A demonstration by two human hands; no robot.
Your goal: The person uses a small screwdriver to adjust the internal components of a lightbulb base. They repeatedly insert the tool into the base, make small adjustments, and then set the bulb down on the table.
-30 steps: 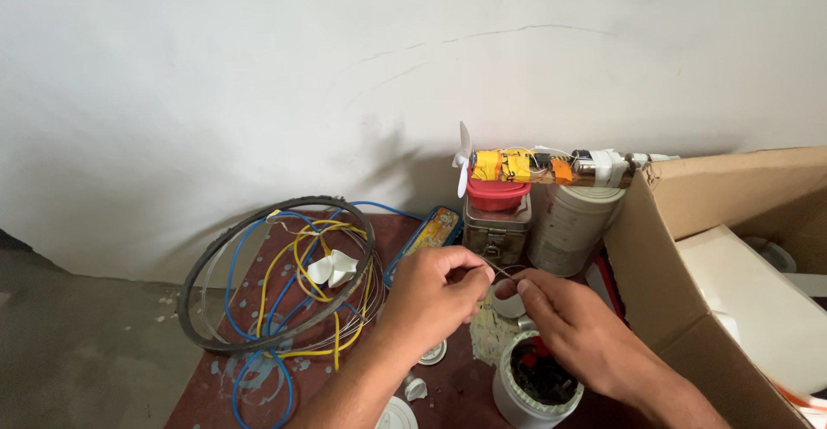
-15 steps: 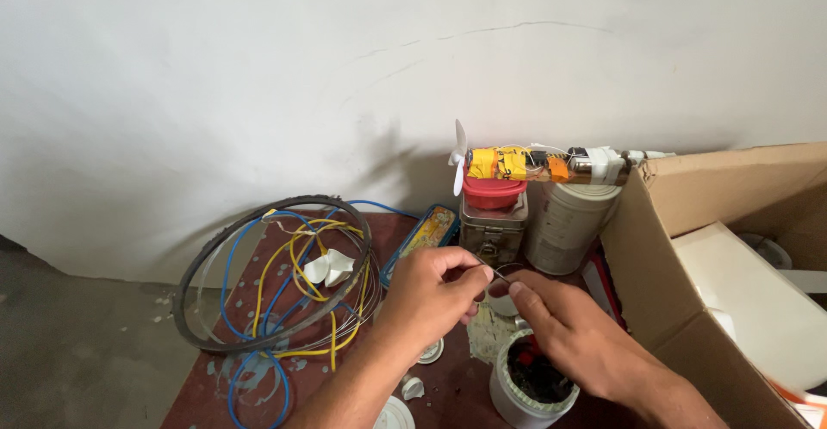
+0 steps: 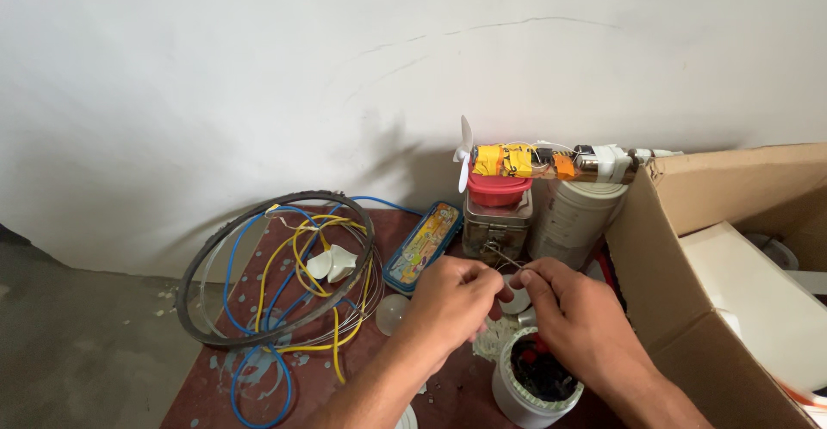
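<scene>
Seemingly pinched between both hands, one thin wire [image 3: 508,261] is all that shows in the head view's grip: the left hand [image 3: 450,300] has its fingertips closed on the wire's near part, and the right hand [image 3: 575,308] closes thumb and forefinger on it just beside, so the two sets of fingertips almost touch. The wire's free end pokes up and away from the grip toward one square metal tin [image 3: 495,226], which stands just beyond the hands with one red lid [image 3: 499,189] on top.

Right of the tin, beyond the right hand, stands one white cylindrical container [image 3: 573,218]. Across the tops of these lies one taped-up stick [image 3: 560,160] with yellow, orange and white tape and one small white propeller [image 3: 465,153] at its left end.

Directly below the grip sits one white cup [image 3: 521,394] holding dark odds and ends. Left of the grip, beyond the left hand, lies one colourful pencil case [image 3: 422,244], and well to the left, one coil of blue and yellow wires [image 3: 284,282] ringed by a dark cable. One open cardboard box [image 3: 732,257] stands to the right of the right hand. Everything rests on one reddish table [image 3: 233,377].
</scene>
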